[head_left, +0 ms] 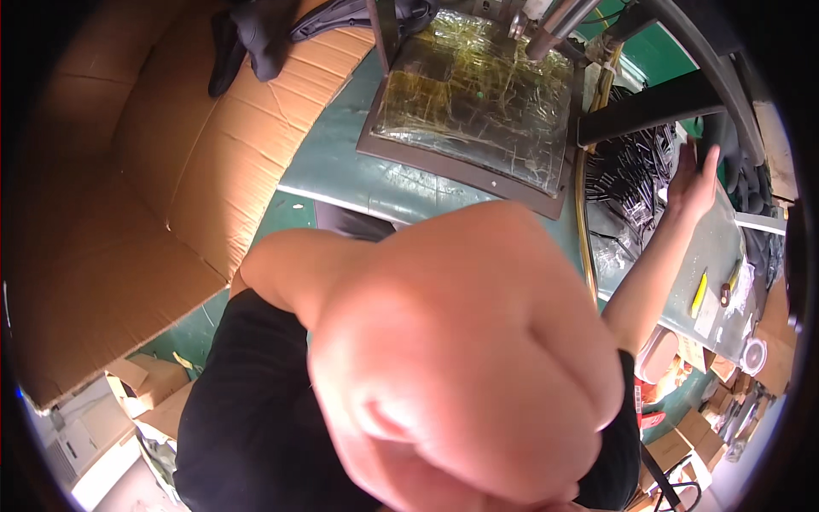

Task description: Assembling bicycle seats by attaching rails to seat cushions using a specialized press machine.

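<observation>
A large skin-coloured shape fills the middle foreground; it looks like my left hand [478,358] held very close to the camera. It is blurred, and its fingers cannot be made out. My right arm reaches out to the far right, where my right hand [693,183] has its fingers stretched and apart. That hand is beside a black bar [653,109] of a machine frame and a heap of thin black pieces [631,166] in clear plastic. Beyond my left hand lies a dark flat pad [478,107] wrapped in clear and yellowish tape on a dark plate [461,177].
An opened cardboard box [196,162] takes up the left side, with black items [256,38] on it. On the green worktable [341,166], a yellow cutter [699,293] and a dark-handled tool [729,286] lie at the right. Small boxes [682,439] stand lower right.
</observation>
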Demonstrator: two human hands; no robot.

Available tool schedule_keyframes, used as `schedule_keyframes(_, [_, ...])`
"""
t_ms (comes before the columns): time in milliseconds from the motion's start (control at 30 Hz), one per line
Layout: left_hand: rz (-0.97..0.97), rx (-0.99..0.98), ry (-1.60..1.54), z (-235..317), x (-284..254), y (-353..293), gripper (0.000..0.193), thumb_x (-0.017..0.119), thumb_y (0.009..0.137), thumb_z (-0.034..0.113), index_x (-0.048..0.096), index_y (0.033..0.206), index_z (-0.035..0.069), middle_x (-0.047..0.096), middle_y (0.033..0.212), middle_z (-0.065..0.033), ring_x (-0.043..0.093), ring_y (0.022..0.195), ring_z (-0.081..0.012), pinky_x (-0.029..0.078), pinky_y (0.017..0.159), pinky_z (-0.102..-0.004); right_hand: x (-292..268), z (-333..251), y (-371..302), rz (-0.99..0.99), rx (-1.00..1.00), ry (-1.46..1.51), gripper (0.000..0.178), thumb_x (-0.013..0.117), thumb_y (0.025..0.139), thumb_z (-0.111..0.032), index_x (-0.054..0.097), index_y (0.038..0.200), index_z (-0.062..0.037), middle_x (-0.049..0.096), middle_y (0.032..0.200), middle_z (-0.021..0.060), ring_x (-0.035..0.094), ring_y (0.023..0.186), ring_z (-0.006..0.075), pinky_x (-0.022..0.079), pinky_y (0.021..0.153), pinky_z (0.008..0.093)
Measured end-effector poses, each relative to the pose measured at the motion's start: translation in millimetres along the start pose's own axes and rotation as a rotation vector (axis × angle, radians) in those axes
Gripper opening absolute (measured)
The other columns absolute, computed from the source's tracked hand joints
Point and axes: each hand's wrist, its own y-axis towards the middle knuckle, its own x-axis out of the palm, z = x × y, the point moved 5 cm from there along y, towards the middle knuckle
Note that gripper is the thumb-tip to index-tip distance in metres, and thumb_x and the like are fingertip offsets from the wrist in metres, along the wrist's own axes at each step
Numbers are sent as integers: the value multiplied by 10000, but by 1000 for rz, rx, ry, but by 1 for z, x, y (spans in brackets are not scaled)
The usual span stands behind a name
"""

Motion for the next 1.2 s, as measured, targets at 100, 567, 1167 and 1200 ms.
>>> schedule_keyframes(100, [22, 6, -2, -5, 5, -4, 277, 775, 801, 94, 578, 614, 38, 533, 564, -51, 517, 433, -200, 350, 390, -328, 7, 16, 16, 86, 119, -220, 741, 719, 1020, -181, 322, 1555, 143, 528, 1488, 307, 593, 1325, 408, 470, 1173, 461])
schedule_keyframes(567, [-207, -635, 774, -47, -79, -11, 120, 784, 923, 39, 753, 807, 28, 618, 662, -1, 537, 580, -69, 392, 519, -254, -92, -27, -149, -153, -182, -1249, 409, 579, 942, 40, 700, 1327, -26, 749, 1276, 142, 715, 1183, 220, 537, 1050, 351])
schedule_keyframes(1167, [-75, -847, 2129, -85, -344, -46, 608, 690, 915, 592, 697, 1095, 11, 716, 1129, -249, 693, 1072, -456, 542, 923, -527, -86, -56, -180, -578, -115, -1558, 590, 729, 726, -18, 667, 1312, -40, 631, 1193, 185, 635, 1097, 406, 540, 960, 451])
schedule_keyframes(1200, [-4, -904, 2118, -78, -336, -53, 610, 698, 908, 591, 706, 1122, 21, 722, 1143, -268, 681, 1108, -468, 538, 956, -526, -83, -65, -180, -573, -109, -1501, 579, 736, 716, -7, 673, 1291, -30, 631, 1161, 178, 640, 1086, 389, 540, 954, 441])
